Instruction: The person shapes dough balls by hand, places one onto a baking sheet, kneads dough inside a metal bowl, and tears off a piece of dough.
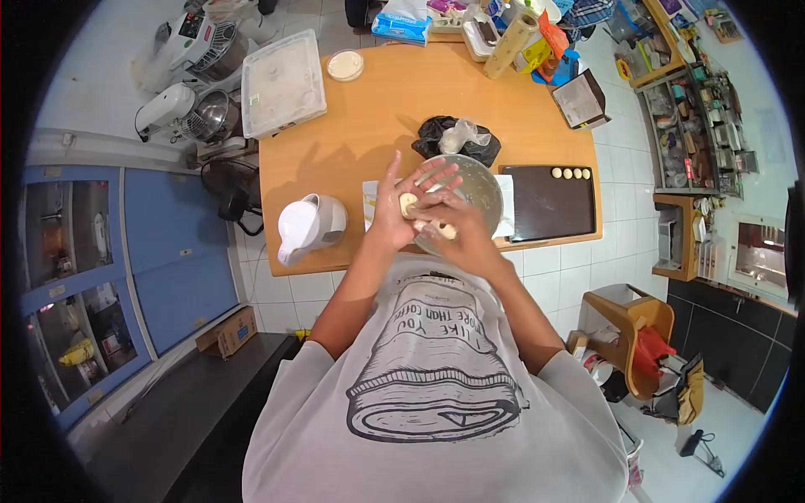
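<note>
On the table (377,101), a dark tray (549,210) lies near right, a bowl (488,184) left of it beneath both hands: left hand (391,210) open, dough piece (408,202) on palm; right hand (466,225) curled around a dough lump (448,231).

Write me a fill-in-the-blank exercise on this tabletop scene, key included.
The tray carries ____ small pale balls.
Between the left hand and the right hand, the one nearer the white jug is the ____.
Beyond the bowl, a clear bag lies on a ____ bag.

Missing words: four; left; black.
</note>
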`<state>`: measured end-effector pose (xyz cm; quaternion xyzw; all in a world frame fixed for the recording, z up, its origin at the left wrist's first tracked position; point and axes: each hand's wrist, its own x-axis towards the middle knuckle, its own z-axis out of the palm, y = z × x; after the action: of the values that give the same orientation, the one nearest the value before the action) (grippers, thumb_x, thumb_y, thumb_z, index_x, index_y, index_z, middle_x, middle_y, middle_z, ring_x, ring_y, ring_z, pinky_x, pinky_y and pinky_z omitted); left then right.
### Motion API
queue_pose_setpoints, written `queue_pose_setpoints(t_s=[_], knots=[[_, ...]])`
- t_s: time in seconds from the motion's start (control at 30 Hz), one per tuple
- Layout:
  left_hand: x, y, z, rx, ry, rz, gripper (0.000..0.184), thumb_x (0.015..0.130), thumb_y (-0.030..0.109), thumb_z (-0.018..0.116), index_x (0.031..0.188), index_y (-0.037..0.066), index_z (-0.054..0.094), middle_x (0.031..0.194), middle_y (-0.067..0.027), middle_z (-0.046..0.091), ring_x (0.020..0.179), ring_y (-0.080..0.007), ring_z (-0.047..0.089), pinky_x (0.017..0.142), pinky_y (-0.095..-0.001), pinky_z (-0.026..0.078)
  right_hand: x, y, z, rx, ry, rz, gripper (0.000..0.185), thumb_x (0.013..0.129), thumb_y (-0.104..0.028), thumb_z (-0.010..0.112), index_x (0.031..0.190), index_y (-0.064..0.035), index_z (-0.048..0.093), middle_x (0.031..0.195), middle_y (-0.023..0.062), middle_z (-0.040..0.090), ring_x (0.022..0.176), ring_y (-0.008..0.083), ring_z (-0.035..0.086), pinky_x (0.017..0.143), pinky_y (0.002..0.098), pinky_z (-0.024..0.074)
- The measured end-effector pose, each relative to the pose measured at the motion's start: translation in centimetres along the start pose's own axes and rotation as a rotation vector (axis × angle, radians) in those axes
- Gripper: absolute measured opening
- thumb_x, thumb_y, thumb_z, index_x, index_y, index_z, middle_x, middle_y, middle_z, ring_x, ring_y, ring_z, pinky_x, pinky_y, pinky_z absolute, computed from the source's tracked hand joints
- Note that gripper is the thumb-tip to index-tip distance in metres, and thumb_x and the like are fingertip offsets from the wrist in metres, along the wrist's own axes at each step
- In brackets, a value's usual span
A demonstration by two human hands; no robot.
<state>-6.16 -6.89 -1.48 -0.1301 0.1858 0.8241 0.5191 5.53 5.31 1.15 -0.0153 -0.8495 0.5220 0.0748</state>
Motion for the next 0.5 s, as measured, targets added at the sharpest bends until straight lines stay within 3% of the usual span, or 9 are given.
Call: queue_pose_setpoints(t_s=[0.03,0.07,0.1,0.17,0.23,0.33,0.43,0.5], knots=[[0.1,0.2,-0.5,0.006,-0.052,-0.072,0.079,0.106,0.064,0.042,0.147,-0.003,0.051,0.150,-0.0235,0.055,0.133,-0.0359,0.058,0.119,-0.0547,0.043,0.4,0.2,-0.5,0.042,-0.031,0.033,0.032,0.088,-0.004,0.078,0.121,-0.0026,0.076,0.119,0.0184,0.070,0.100,0.0304,0.072,0.088,0.0408,0.0582],[0.6,0.4,-1.9,-0.164,-0.218,-0.206,0.079,0.107,0.063,0.042,0.149,-0.003,0.050,0.152,-0.0236,0.054,0.135,-0.0363,0.057,0.119,-0.0540,0.044,0.6,0.1,-0.7,0.045,0.078,0.033,0.031,0.087,-0.001,0.079,0.118,-0.0016,0.076,0.104,0.0153,0.075,0.093,0.0284,0.074,0.083,0.0359,0.0598],[1.6,0.4,-3.9,-0.336,-0.384,-0.340,0.079,0.107,0.063,0.042,0.150,-0.003,0.049,0.153,-0.0237,0.053,0.136,-0.0366,0.057,0.118,-0.0534,0.044,0.9,-0.1,-0.6,0.025,0.115,0.015,0.030,0.087,-0.001,0.078,0.117,-0.0013,0.076,0.103,0.0153,0.075,0.092,0.0284,0.074,0.083,0.0356,0.0597],[1.9,0.1,-4.3,-0.350,-0.394,-0.401,0.080,0.107,0.063,0.042,0.152,-0.003,0.048,0.155,-0.0236,0.052,0.139,-0.0371,0.055,0.118,-0.0524,0.045,1.8,-0.7,-0.6,-0.017,0.190,-0.022,0.028,0.088,0.001,0.077,0.115,-0.0007,0.077,0.101,0.0154,0.075,0.092,0.0285,0.074,0.085,0.0349,0.0595],[0.7,-0.3,-2.0,-0.031,-0.080,-0.252,0.082,0.107,0.065,0.042,0.152,-0.003,0.047,0.156,-0.0229,0.051,0.142,-0.0374,0.052,0.117,-0.0516,0.045,1.9,-1.2,-1.5,-0.034,0.082,-0.030,0.032,0.083,0.002,0.076,0.116,-0.0014,0.076,0.107,0.0166,0.076,0.094,0.0307,0.075,0.084,0.0370,0.0597],[-0.5,-0.3,-0.8,-0.102,-0.119,-0.164,0.084,0.107,0.068,0.038,0.155,-0.001,0.045,0.160,-0.0228,0.047,0.145,-0.0380,0.048,0.116,-0.0520,0.045,1.4,0.4,-1.0,0.136,0.059,0.092,0.037,0.081,0.002,0.077,0.118,-0.0010,0.075,0.108,0.0161,0.077,0.092,0.0283,0.076,0.083,0.0363,0.0597],[-1.1,-0.5,0.1,-0.047,-0.307,-0.009,0.085,0.107,0.071,0.031,0.156,0.003,0.045,0.161,-0.0229,0.044,0.145,-0.0380,0.047,0.116,-0.0530,0.045,1.1,0.3,-0.5,0.409,0.125,0.241,0.034,0.081,0.000,0.080,0.115,-0.0008,0.075,0.105,0.0152,0.078,0.090,0.0230,0.076,0.083,0.0343,0.0592],[-0.9,-1.1,0.3,0.045,-0.255,0.096,0.085,0.107,0.072,0.028,0.155,0.004,0.046,0.160,-0.0227,0.045,0.145,-0.0382,0.047,0.116,-0.0542,0.045,1.1,0.1,0.2,0.518,0.182,0.280,0.030,0.081,-0.001,0.082,0.110,-0.0009,0.076,0.102,0.0147,0.077,0.089,0.0210,0.075,0.081,0.0339,0.0585]])
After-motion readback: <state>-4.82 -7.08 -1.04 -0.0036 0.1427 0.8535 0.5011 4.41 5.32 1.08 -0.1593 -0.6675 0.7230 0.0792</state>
